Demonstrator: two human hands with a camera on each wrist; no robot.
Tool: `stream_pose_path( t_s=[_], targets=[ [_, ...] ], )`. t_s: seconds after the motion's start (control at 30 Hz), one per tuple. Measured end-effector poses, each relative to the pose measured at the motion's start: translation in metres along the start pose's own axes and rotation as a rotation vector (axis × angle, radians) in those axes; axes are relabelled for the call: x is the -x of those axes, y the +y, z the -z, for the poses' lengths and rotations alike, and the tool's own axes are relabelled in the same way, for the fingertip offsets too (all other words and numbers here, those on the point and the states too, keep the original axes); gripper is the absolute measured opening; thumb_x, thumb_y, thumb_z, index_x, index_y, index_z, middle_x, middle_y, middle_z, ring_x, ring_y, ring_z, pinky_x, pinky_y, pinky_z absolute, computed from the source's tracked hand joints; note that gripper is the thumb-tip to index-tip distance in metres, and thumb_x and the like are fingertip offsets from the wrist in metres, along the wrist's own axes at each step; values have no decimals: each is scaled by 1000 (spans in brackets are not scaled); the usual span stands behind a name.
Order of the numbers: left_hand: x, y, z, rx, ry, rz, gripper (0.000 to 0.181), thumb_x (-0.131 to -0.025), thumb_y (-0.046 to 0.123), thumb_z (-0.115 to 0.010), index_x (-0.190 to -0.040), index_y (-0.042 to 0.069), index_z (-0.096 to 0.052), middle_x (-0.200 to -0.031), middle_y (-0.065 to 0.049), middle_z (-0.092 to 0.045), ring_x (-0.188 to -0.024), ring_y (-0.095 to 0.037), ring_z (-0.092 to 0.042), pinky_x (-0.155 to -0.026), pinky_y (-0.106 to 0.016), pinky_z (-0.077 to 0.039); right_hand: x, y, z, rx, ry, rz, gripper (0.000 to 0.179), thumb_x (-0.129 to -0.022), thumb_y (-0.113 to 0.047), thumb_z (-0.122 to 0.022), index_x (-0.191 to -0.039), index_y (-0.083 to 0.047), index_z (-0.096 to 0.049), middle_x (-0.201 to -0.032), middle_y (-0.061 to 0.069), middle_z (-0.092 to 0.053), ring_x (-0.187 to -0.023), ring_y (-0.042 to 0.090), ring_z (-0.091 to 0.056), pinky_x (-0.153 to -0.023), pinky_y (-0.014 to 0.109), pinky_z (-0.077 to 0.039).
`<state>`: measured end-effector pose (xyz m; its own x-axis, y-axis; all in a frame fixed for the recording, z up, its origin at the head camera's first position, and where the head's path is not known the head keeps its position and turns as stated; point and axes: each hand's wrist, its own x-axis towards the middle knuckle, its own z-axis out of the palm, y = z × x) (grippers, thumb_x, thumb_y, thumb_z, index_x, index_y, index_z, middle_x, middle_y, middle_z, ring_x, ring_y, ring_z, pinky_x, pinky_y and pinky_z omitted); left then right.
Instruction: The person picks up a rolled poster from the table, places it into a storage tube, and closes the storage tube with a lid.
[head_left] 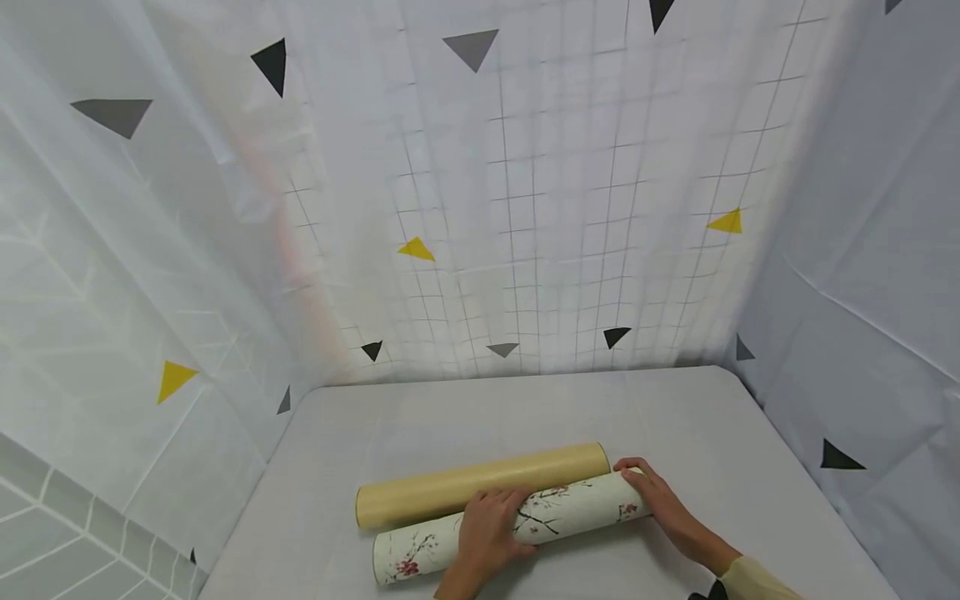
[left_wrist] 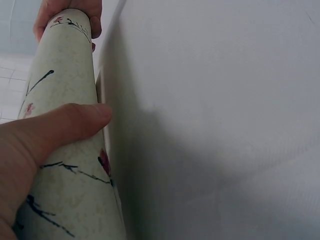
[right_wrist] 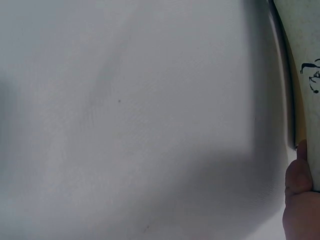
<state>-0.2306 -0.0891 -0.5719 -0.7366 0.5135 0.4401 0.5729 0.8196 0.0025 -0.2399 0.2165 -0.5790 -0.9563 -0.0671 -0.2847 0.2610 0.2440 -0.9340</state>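
A cream roll of wallpaper printed with dark branches and red blossoms lies at a slant across the near part of the table. My left hand grips it around the middle, the thumb lying along its near side in the left wrist view. At its right end, my right hand holds the roll, fingers over the top edge; only part of that hand shows in the right wrist view. Just behind, a plain tan-yellow roll lies nearly parallel, partly hidden by the left hand and the patterned roll.
The white-covered table ends at a rounded far edge. Behind it hangs a white curtain with grid lines and black, grey and yellow triangles. Similar pale sheets enclose the left and right sides.
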Motion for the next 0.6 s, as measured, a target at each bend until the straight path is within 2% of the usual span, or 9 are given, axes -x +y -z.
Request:
stream_pose_path(
  t_s=[0.2, 0.3, 0.5, 0.6],
  targets=[
    [3, 1, 0, -3, -5, 0, 90, -46, 56, -99, -125, 28, -68, -114, 13, -77, -101, -8, -72, -84, -27, -54, 2, 2, -1, 39, -8, -11, 53, -109, -50, -37, -141, -8, -43, -134, 14, -53, -104, 18, -52, -80, 31, -45],
    [5, 1, -1, 0, -7, -2, 89, -46, 57, -98, -125, 28, -68, -114, 13, -77, -102, -8, -72, -85, -28, -54, 1, 4, -2, 90, 17, -36, 53, -109, -51, -38, -140, -9, -45, -135, 13, -55, -106, 17, -51, -83, 30, -43],
    [7, 0, -5, -4, -1, -12, 89, -45, 59, -98, -124, 28, -69, -114, 14, -77, -103, -7, -72, -82, -27, -52, -2, 8, -2, 187, 67, -26, 51, -109, -47, -39, -136, -5, -50, -134, 14, -60, -107, 17, -52, -86, 31, -41],
    [8, 0, -7, 3, -18, -13, 89, -45, 59, -98, -123, 28, -69, -114, 13, -78, -101, -7, -73, -84, -27, -54, -2, 12, -2, 225, 77, -13, 51, -110, -47, -39, -134, -5, -54, -132, 11, -62, -110, 16, -52, -89, 31, -41]
  ],
)
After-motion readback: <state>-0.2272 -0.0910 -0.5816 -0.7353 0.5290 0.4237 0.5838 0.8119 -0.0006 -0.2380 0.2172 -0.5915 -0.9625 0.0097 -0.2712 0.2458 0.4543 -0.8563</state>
